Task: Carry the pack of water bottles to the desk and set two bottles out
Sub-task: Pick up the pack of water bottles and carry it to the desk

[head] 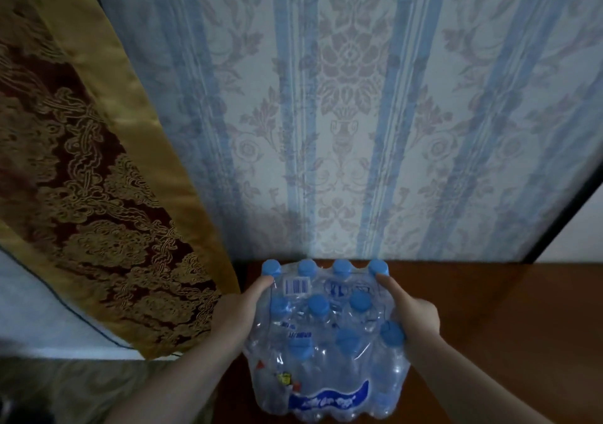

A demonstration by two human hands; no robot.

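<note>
While both hands press in on its sides, the pack of water bottles (329,335) sits between them over the dark wooden desk (489,319), its clear wrap unbroken and its blue caps (319,304) showing through the top. The left hand (241,312) curls around the near-left edge, thumb laid across the wrap beside a corner cap; the right hand (414,316) mirrors it on the opposite side, fingers wrapped down the flank and thumb pointing toward the far corner. Whether the pack's base already rests on the wood or hangs just above it cannot be told from this angle.

Beyond the fingertips, a striped floral wall (359,113) rises directly behind the desk, and out past the left hand a gold and maroon patterned cloth (98,195) hangs down beside the desk's edge.

Setting the load down well appears to call for keeping it level, lowering it square onto the wood clear of the left-hand edge, and easing both grips off only once the weight is settled. No bottle is out yet; the wrap would need tearing near the caps before two can be lifted free.
</note>
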